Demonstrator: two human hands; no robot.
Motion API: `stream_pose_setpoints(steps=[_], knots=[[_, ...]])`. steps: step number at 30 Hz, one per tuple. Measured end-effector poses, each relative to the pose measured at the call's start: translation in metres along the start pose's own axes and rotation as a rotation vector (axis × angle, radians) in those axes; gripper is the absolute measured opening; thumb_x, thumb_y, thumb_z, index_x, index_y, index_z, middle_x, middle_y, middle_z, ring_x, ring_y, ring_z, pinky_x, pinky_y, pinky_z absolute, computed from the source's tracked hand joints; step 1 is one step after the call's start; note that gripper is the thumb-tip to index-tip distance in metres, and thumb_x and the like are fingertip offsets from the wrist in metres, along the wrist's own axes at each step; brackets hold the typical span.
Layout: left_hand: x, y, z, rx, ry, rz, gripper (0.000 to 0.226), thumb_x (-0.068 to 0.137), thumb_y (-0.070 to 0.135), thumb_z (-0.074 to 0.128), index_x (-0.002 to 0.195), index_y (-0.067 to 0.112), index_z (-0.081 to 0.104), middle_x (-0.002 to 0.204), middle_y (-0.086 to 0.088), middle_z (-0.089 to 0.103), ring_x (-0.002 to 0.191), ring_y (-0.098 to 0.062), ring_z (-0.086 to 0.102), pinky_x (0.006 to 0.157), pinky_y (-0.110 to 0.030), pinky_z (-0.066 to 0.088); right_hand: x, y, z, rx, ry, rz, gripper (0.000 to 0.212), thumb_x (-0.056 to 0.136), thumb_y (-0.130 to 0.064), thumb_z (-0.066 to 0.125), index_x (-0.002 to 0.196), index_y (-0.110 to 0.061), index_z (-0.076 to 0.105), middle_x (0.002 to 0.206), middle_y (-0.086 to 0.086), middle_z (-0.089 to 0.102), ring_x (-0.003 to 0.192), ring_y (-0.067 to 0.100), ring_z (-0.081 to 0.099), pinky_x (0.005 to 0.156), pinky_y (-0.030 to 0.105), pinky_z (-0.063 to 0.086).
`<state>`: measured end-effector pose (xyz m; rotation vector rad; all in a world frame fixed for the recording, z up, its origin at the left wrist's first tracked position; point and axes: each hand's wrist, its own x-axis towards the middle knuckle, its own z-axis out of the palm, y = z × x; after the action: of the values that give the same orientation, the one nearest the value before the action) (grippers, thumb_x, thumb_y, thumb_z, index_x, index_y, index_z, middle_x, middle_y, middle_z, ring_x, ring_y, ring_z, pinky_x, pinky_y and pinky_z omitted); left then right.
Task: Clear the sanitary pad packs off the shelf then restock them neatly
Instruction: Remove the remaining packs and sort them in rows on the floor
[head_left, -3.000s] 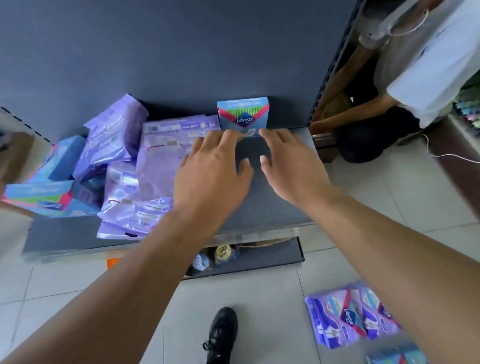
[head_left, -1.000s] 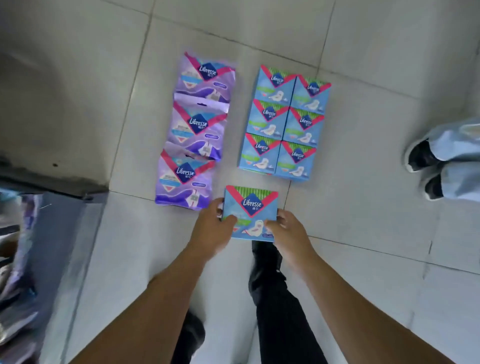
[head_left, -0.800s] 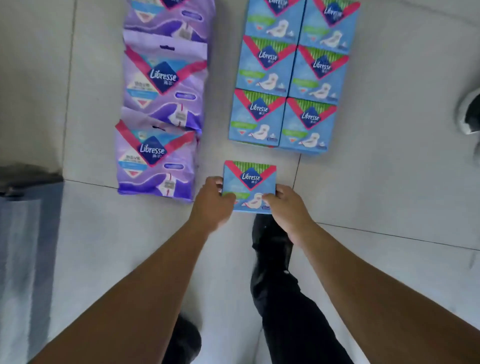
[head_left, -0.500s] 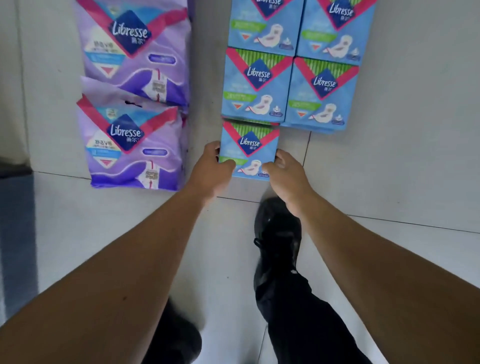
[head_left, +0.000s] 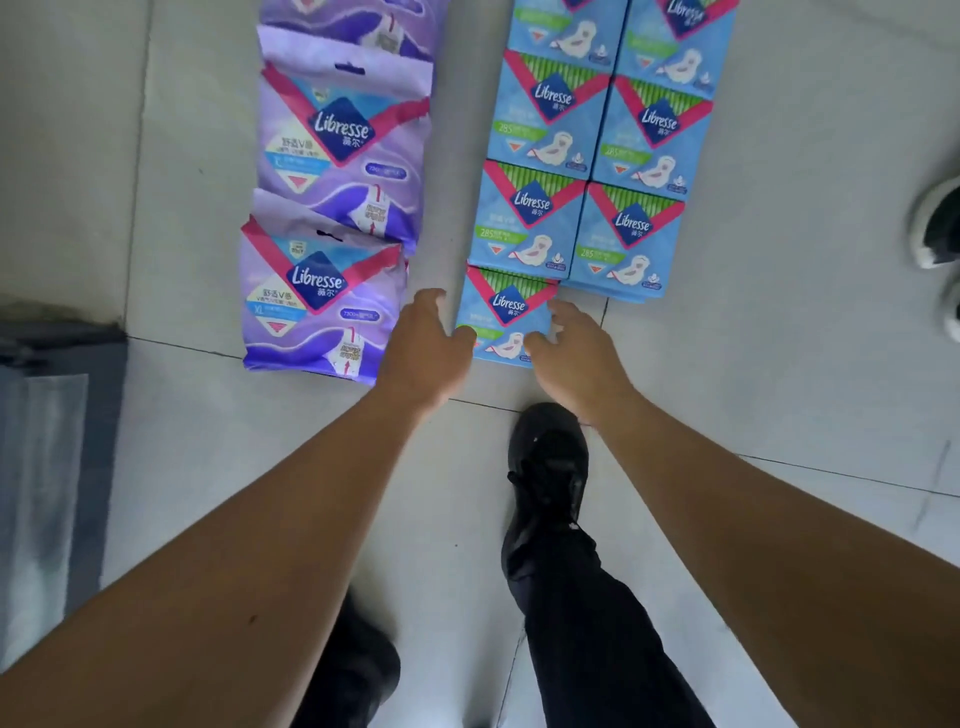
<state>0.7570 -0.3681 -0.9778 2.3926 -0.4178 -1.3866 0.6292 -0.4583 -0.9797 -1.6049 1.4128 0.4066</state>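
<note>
top purple pack (head_left: 358, 21): chopped off by the top edge, only the bottom bit shows
top blue packs (head_left: 618, 31): same deal, logos mostly cut off
nearest blue pack (head_left: 506, 312): lower corners hidden behind the left hand (head_left: 423, 353) and right hand (head_left: 576, 353), so can't tell if they're actually gripping it
fingertips: hidden, both hands
small print on packs: too tiny to read
white shoe (head_left: 940, 228): cut by the right edge
grey thing (head_left: 47, 467) on the left: blurry, cut off, can't tell what

"Libresse" on purple packs (head_left: 322, 296), "Libresse", "285" on blue packs (head_left: 527, 218)
</note>
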Motion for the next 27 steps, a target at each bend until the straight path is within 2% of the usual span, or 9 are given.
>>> stream_pose_setpoints(steps=[3,7,10,13,17,20,24,27], knots=[[-0.041,0.011,-0.036,0.059,0.088,0.101,0.044,0.092,0.022,0.052,0.135,0.019,0.047,0.132,-0.005,0.053,0.116,-0.024,0.052,0.095,-0.036,0.043,-0.041,-0.033,-0.015,-0.2,0.06,-0.213,0.041,0.094,-0.026,0.051,0.134,-0.017,0.047,0.13,0.007,0.052,0.121,0.026,0.048,0.098,0.041,0.044],[-0.126,0.026,-0.114,0.162,0.265,0.261,0.037,0.093,0.026,0.05,0.129,0.02,0.053,0.127,-0.002,0.057,0.118,-0.024,0.05,0.091,-0.037,0.043,-0.124,-0.109,-0.033,-0.454,0.137,-0.503,0.042,0.096,-0.03,0.049,0.136,-0.017,0.049,0.133,0.005,0.054,0.121,0.028,0.048,0.095,0.044,0.044],[-0.197,0.031,-0.181,0.236,0.417,0.345,0.039,0.085,0.031,0.045,0.117,0.016,0.062,0.11,-0.005,0.065,0.1,-0.032,0.059,0.08,-0.038,0.046,-0.196,-0.175,-0.046,-0.553,0.222,-0.697,0.042,0.091,-0.038,0.044,0.124,-0.016,0.057,0.12,0.005,0.062,0.105,0.032,0.058,0.08,0.043,0.051],[-0.262,0.03,-0.247,0.22,0.583,0.377,0.041,0.083,0.037,0.041,0.111,0.018,0.065,0.105,-0.003,0.067,0.091,-0.029,0.063,0.075,-0.037,0.051,-0.267,-0.244,-0.052,-0.565,0.256,-0.862,0.04,0.088,-0.038,0.045,0.117,-0.017,0.061,0.111,0.004,0.065,0.094,0.03,0.061,0.071,0.042,0.053],[-0.334,0.019,-0.329,0.179,0.736,0.336,0.036,0.088,0.035,0.051,0.12,0.021,0.06,0.119,0.0,0.062,0.107,-0.025,0.058,0.087,-0.038,0.047,-0.346,-0.327,-0.052,-0.578,0.259,-1.066,0.043,0.088,-0.038,0.039,0.118,-0.017,0.062,0.113,0.003,0.066,0.097,0.028,0.061,0.073,0.038,0.05],[-0.382,0.0,-0.371,0.111,0.863,0.255,0.036,0.091,0.033,0.056,0.126,0.022,0.057,0.124,0.003,0.059,0.115,-0.021,0.053,0.093,-0.039,0.044,-0.387,-0.372,-0.039,-0.561,0.213,-1.224,0.043,0.089,-0.036,0.041,0.122,-0.015,0.06,0.117,0.005,0.064,0.101,0.03,0.061,0.079,0.044,0.052],[-0.444,-0.035,-0.392,0.016,1.015,0.113,0.036,0.092,0.036,0.053,0.127,0.027,0.054,0.126,0.007,0.056,0.116,-0.015,0.05,0.095,-0.036,0.043,-0.43,-0.406,-0.01,-0.597,0.179,-1.443,0.041,0.087,-0.033,0.049,0.12,-0.013,0.061,0.115,0.008,0.063,0.096,0.033,0.061,0.073,0.044,0.052],[-0.485,-0.073,-0.393,-0.019,1.094,-0.011,0.039,0.093,0.036,0.052,0.131,0.029,0.051,0.132,0.006,0.053,0.12,-0.016,0.048,0.1,-0.038,0.041,-0.463,-0.414,0.015,-0.601,0.135,-1.576,0.037,0.086,-0.029,0.055,0.118,-0.011,0.061,0.111,0.009,0.063,0.093,0.034,0.06,0.069,0.04,0.052]])
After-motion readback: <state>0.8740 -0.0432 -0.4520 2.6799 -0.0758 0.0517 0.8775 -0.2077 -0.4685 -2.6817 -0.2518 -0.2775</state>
